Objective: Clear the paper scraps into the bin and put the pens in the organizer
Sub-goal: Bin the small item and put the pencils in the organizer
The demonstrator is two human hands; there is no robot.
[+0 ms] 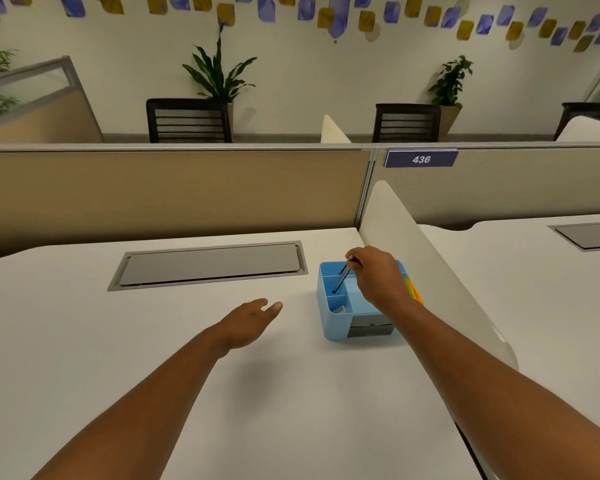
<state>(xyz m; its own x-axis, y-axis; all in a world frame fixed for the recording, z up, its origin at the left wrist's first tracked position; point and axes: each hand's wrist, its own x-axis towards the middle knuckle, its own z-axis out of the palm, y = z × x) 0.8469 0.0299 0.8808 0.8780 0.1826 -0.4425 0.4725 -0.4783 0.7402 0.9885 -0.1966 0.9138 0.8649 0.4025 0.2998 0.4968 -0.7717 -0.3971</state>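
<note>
The pen (pixel 341 279) stood tilted, its lower tip inside a middle compartment of the blue organizer (pixel 333 318) and its upper end pinched in the fingertips of the right hand (pixel 378 275). The organizer sat on the white tabletop (pixel 222 393), just beside the curved side divider (pixel 412 244). The step in hand was judged to be placement of a pen into the organizer. The left hand (pixel 248 322) hovered low over the tabletop, fingers loosely spread and holding nothing. No paper scraps, no further pens and no bin were visible on the tabletop. The next move called for releasing the pinch so that the pen would settle in its compartment, then withdrawing the right hand clear of the organizer rim.
</note>
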